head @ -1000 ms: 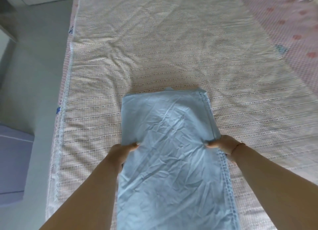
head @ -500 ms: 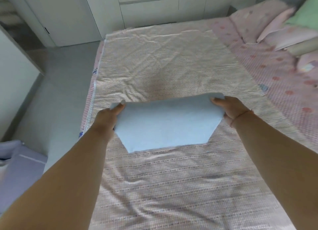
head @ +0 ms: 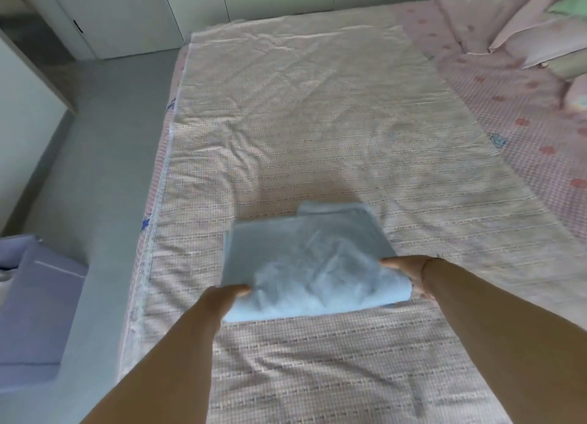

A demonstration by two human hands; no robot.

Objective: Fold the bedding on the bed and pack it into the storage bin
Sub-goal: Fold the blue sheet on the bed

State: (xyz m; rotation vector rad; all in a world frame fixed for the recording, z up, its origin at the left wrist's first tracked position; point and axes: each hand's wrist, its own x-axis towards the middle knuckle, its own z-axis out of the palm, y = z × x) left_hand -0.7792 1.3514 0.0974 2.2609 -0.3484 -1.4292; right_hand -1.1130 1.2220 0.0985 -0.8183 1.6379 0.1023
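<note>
I am gripping the near fold of the blue sheet (head: 309,261) with my left hand (head: 227,295) and right hand (head: 409,269), one at each end, keeping its layers stacked square on the bed (head: 317,122) near the left edge.

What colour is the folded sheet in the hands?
Plain light blue sheet, clearest in the head view.

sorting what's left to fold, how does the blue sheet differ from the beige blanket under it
The blue sheet is folded into a small thick stack; the beige blanket lies spread open over much of the bed. The sheet is plain pale blue; the blanket is beige with woven stripes. The left hand and right hand hold the sheet's near edge; nothing holds the blanket. Both are creased fabric lying on the bed.
</note>
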